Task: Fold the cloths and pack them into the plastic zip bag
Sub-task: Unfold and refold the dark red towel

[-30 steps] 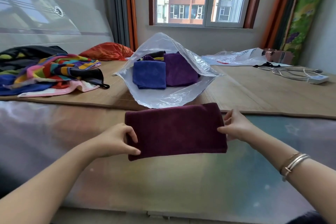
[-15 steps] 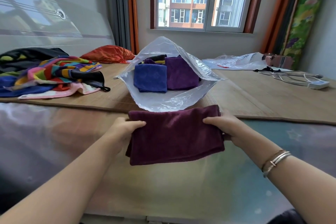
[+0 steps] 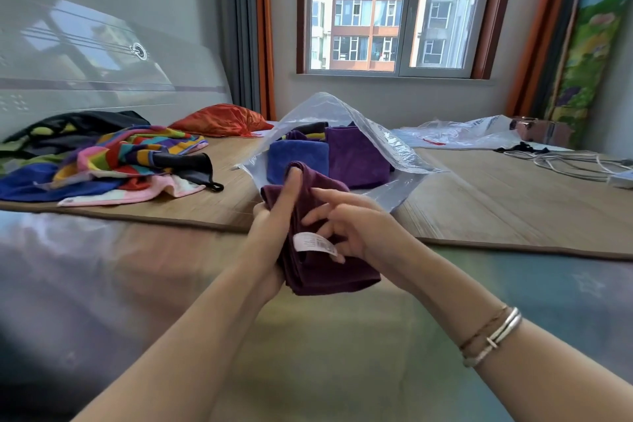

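Bed [image 3: 144,284]: glossy near section, woven bamboo mat [image 3: 496,202] across the far part up to the wall under the window [image 3: 390,7].

Heap of unfolded cloths [image 3: 113,161] at the mat's left side, near the headboard: striped multicolour, blue, pink, black pieces tangled together. Orange bundle [image 3: 219,120] behind it at the far left corner of the mat.

Plastic zip bag [image 3: 387,147] lies mid-mat, mouth open toward the person, upper flap standing up like a tent. Inside it: a folded blue cloth [image 3: 294,158] on the left, a folded purple cloth [image 3: 356,154] touching it on the right, a darker item behind them, not identifiable.

A second clear bag [image 3: 459,134] and coiled cables [image 3: 565,161] sit toward the mat's far right corner.

Maroon cloth [image 3: 325,271] is held off the bed surface, just in front of the bag mouth, doubled into a narrow upright bundle; white care label [image 3: 313,243] faces the camera.

Left hand [image 3: 274,216] grasps the cloth's left side, one finger extended up along the fold. Right hand [image 3: 346,226] rests loosely curled fingers against the cloth's front near the label; a firm pinch cannot be confirmed.

Progress, judged: at least two cloths packed, the maroon one mid-fold and probably next in. The left heap remains untouched, so most of the folding is left; bag not yet zipped.
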The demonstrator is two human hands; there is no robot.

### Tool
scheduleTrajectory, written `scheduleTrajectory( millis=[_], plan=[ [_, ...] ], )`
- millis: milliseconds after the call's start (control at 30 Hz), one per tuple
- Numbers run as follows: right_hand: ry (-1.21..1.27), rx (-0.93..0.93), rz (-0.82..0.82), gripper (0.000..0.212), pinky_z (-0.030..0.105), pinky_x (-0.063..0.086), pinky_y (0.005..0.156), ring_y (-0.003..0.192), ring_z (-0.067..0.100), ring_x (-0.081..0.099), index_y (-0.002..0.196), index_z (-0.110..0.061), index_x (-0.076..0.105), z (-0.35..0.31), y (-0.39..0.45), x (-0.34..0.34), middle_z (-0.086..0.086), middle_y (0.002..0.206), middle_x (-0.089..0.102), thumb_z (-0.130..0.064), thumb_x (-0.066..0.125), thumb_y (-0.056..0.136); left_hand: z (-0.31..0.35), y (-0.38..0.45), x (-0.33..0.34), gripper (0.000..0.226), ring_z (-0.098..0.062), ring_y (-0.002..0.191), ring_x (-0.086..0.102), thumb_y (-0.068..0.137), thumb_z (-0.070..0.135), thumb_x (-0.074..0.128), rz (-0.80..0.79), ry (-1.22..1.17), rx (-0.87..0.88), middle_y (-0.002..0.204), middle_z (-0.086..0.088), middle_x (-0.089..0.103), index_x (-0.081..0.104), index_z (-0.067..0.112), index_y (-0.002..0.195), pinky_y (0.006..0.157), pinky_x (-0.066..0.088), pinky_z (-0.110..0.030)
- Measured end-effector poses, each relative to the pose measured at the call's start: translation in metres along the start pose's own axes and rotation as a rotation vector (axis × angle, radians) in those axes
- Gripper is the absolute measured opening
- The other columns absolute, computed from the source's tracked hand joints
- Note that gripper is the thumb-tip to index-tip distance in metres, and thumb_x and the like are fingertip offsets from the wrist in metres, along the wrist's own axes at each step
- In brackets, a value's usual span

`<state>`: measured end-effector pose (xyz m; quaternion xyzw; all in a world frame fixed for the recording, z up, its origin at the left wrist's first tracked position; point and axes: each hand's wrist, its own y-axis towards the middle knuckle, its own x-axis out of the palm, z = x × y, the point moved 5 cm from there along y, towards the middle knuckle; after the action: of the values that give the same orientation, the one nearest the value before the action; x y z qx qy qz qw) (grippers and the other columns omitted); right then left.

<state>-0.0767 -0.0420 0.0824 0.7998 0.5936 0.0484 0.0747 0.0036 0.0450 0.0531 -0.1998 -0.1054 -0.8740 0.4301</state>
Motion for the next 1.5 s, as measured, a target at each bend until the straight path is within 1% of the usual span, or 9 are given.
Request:
scheduleTrajectory(
  millis=[133, 200, 333, 467, 600, 867, 1000, 1167, 1500],
  plan=[
    [-0.43, -0.248, 0.363, 0.036, 0.023, 0.051, 0.07, 0.08, 0.005, 0.058, 0.107, -0.02, 0.066, -0.003, 0.011, -0.036, 0.005, 0.107, 0.061, -0.002, 0.053, 0.079, 0.007, 0.017, -0.017, 0.046, -0.034, 0.093, 0.07, 0.083, 0.015, 0.071, 0.077, 0.04, 0.061, 0.109, -0.019, 0.07, 0.055, 0.005, 0.125, 0.074, 0.059, -0.042],
    [-0.319, -0.076, 0.373, 0.041, 0.035, 0.052, 0.087, 0.098, 0.013, 0.06, 0.114, -0.025, 0.059, 0.009, 0.029, -0.052, 0.002, 0.116, 0.061, -0.02, 0.068, 0.075, 0.013, 0.028, -0.017, 0.03, -0.03, 0.084, 0.072, 0.089, 0.012, 0.064, 0.043, 0.02, 0.06, 0.104, -0.017, 0.072, 0.06, 0.007, 0.118, 0.071, 0.061, -0.04],
    [0.168, 0.301, 0.063, 0.026, 0.034, 0.058, 0.075, 0.08, 0.022, 0.069, 0.112, -0.004, 0.067, 0.025, 0.076, -0.051, 0.015, 0.102, 0.071, -0.015, 0.065, 0.088, 0.032, 0.068, -0.007, 0.03, -0.028, 0.093, 0.071, 0.093, 0.019, 0.061, 0.073, 0.107, 0.12, 0.111, -0.013, 0.07, 0.057, 0.014, 0.122, 0.08, 0.059, -0.043],
    [0.049, 0.009, 0.349, 0.03, 0.03, 0.057, 0.069, 0.074, 0.019, 0.067, 0.112, -0.006, 0.062, 0.017, 0.165, -0.086, 0.01, 0.094, 0.07, 0.002, 0.066, 0.084, 0.045, 0.124, -0.006, 0.041, -0.025, 0.109, 0.062, 0.092, 0.041, 0.054, 0.118, 0.369, 0.155, 0.121, -0.008, 0.064, 0.054, 0.014, 0.123, 0.1, 0.047, -0.045],
    [0.067, -0.06, 0.487, 0.033, 0.033, 0.054, 0.075, 0.091, 0.024, 0.066, 0.115, -0.009, 0.055, 0.041, 0.254, -0.1, 0.01, 0.101, 0.067, -0.007, 0.068, 0.085, 0.049, 0.146, -0.034, 0.024, -0.019, 0.109, 0.061, 0.097, 0.028, 0.051, 0.184, 0.791, 0.242, 0.113, -0.002, 0.066, 0.061, 0.016, 0.116, 0.101, 0.046, -0.042],
    [-1.282, -0.128, 0.887, 0.07, 0.044, 0.042, 0.088, 0.116, 0.034, 0.044, 0.128, -0.003, 0.035, 0.062, 0.288, -0.074, 0.018, 0.132, 0.041, -0.042, 0.07, 0.081, 0.059, 0.144, -0.054, 0.01, -0.011, 0.082, 0.071, 0.093, 0.017, 0.058, 0.224, 0.849, 0.438, 0.088, 0.001, 0.071, 0.063, 0.025, 0.089, 0.082, 0.057, -0.042],
    [-1.675, -0.509, 0.646, 0.054, 0.045, 0.046, 0.078, 0.096, 0.033, 0.052, 0.112, -0.013, 0.054, 0.066, 0.282, -0.054, 0.013, 0.112, 0.051, -0.028, 0.08, 0.067, 0.062, 0.122, -0.05, 0.019, -0.005, 0.051, 0.064, 0.088, 0.021, 0.066, 0.314, 0.921, 0.677, 0.058, 0.005, 0.063, 0.06, 0.019, 0.07, 0.059, 0.054, -0.029],
    [-1.738, -0.333, 0.24, 0.076, 0.061, 0.011, 0.113, 0.146, 0.035, 0.005, 0.151, -0.034, 0.019, 0.085, 0.274, -0.048, 0.006, 0.161, 0.001, -0.047, 0.059, 0.088, 0.06, 0.105, -0.067, 0.027, -0.011, 0.053, 0.043, 0.081, 0.031, 0.07, 0.524, 1.064, 0.775, 0.057, 0.007, 0.043, 0.045, 0.024, 0.072, 0.051, 0.035, -0.031],
    [-1.627, -0.154, 0.143, 0.065, 0.071, 0.004, 0.11, 0.144, 0.032, -0.027, 0.151, -0.045, -0.003, 0.091, 0.298, -0.048, -0.002, 0.158, -0.026, -0.058, 0.031, 0.096, 0.049, 0.131, -0.104, 0.036, -0.014, 0.069, 0.049, 0.082, 0.032, 0.068, 0.671, 0.749, 0.33, 0.077, 0.007, 0.049, 0.041, 0.013, 0.093, 0.062, 0.039, -0.032]
  ],
)
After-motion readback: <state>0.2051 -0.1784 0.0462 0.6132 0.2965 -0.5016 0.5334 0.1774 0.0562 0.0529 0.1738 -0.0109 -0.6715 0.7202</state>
